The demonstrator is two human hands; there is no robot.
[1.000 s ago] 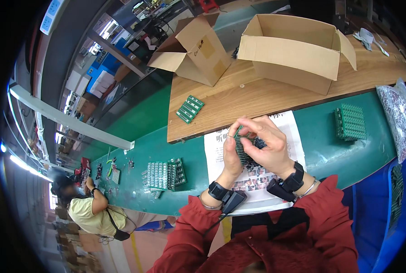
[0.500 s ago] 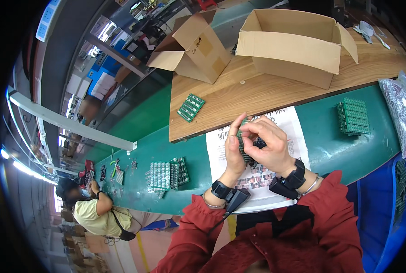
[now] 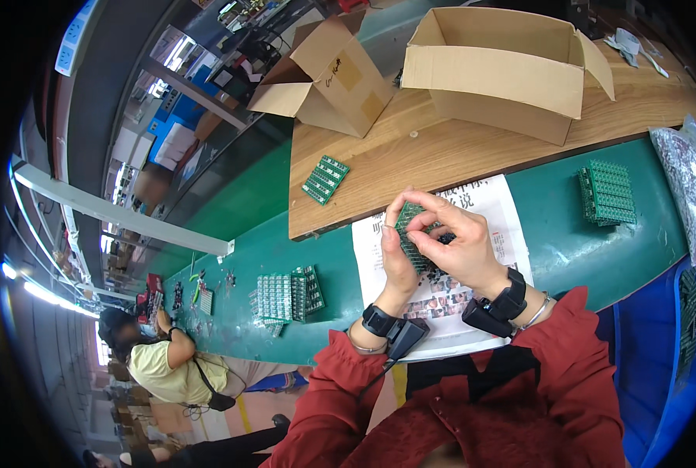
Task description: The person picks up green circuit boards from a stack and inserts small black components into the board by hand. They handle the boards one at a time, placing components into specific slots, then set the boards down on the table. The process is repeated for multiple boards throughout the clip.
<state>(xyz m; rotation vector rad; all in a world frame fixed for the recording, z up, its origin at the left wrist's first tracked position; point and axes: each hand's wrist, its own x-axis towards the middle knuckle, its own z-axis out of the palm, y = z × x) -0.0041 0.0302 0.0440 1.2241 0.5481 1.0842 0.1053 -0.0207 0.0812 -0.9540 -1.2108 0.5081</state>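
My left hand [image 3: 398, 264] is closed around the edge of a green circuit board [image 3: 409, 220], holding it tilted above a printed newspaper sheet [image 3: 506, 226]. Close against the board's face, my right hand [image 3: 466, 243] has thumb and index finger drawn together in a pinch. Whatever sits between those fingertips is too small to make out. Under my hands, small black parts [image 3: 440, 279] lie on the newspaper, partly hidden by the right hand and the board.
Stacked circuit boards stand left [image 3: 276, 298] and right [image 3: 607, 193] on the green table. Another board [image 3: 326, 179] rests on the wooden top, before two cardboard boxes [image 3: 504, 82] [image 3: 348, 90]. A filled plastic bag [image 3: 685, 187] lies far right. A co-worker [image 3: 157, 363] works at the left.
My left fingers have bent over from upright toward the right hand, and more of the board's face shows. My right fingertips have shifted slightly. A dark-clothed leg now appears at lower left.
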